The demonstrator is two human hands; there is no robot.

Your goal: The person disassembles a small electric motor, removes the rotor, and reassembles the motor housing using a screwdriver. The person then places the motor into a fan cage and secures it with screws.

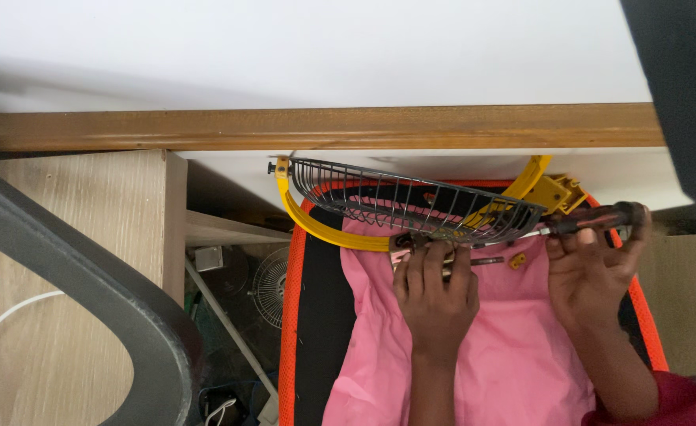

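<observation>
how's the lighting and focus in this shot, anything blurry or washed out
Head view: the white wall is bright and nearly featureless, with a soft grey shadow at its left; the wire basket and both hands, left hand and right hand, are fairly sharp; the dark curved bar at lower left is soft and out of focus; the space under the shelf is dim.

Wire fan guard (pixel 411 207): dark grey metal grille, dish-shaped, tilted on its side, mounted on a curved yellow plastic frame (pixel 316 225) that runs beneath its lower rim. Screwdriver (pixel 592 221): dark handle with red trim, thin steel shaft lying almost level, tip pointing left to the guard's lower edge.
</observation>
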